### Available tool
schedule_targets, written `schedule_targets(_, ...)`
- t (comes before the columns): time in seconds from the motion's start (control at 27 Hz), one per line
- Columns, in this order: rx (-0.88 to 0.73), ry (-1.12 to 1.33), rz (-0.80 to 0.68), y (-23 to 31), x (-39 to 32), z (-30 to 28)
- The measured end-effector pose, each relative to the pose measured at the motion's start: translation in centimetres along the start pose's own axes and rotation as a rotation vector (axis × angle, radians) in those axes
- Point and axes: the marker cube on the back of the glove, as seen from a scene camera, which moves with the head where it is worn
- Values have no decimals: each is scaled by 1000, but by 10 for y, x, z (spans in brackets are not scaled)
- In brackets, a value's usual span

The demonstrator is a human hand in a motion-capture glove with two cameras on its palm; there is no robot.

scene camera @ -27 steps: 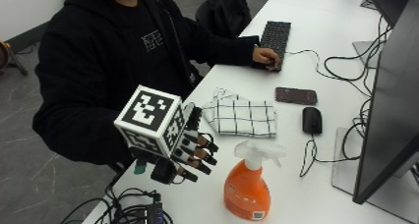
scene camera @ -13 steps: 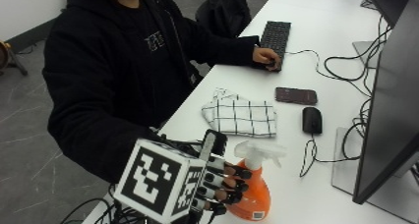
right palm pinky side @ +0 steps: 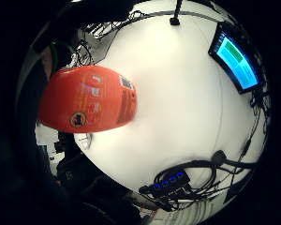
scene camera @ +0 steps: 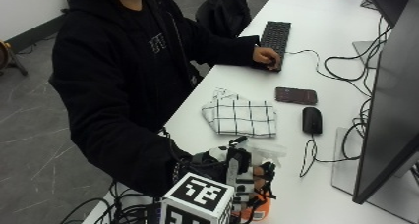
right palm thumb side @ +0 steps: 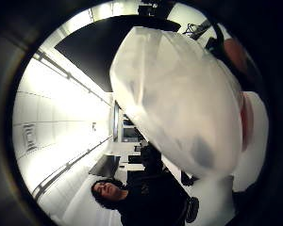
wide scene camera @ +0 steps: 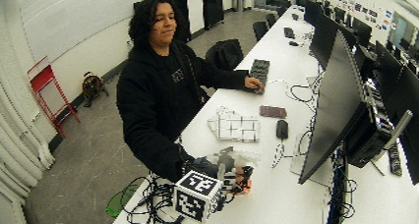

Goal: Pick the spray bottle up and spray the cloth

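Here the gloved right hand (scene camera: 252, 184) wraps around the spray bottle (scene camera: 258, 207) at the near end of the white bench (scene camera: 340, 27), fingers (scene camera: 267, 177) curled about the neck just under the translucent white trigger head (scene camera: 262, 149). The bottle's body is smooth orange plastic, rounded at the shoulder, with a printed label; from the little-finger side its flat base (right palm pinky side: 86, 98) shows clear of the glossy bench top. From the thumb side the milky, faceted trigger head (right palm thumb side: 174, 99) fills most of the view.

Well apart from the bottle, farther along the bench, lies the cloth (scene camera: 239, 117): a soft white square with a thin black grid, folded and slightly rumpled at one corner. Just beside it sit a flat dark phone (scene camera: 296, 95) and a rounded black mouse (scene camera: 312, 120) with its cable trailing. The bare left hand (scene camera: 265, 57) rests on the black keyboard (scene camera: 275, 35). A large dark monitor (scene camera: 389, 106) stands along the bench's far edge.
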Motion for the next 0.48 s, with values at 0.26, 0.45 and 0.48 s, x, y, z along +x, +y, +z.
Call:
schedule_targets(0.26,138,-177,-15,-16,-6,21)
schedule_targets(0.45,293,-231,-8,-39,-12,33)
schedule_targets(0.48,321,-237,-10,-42,-12,35)
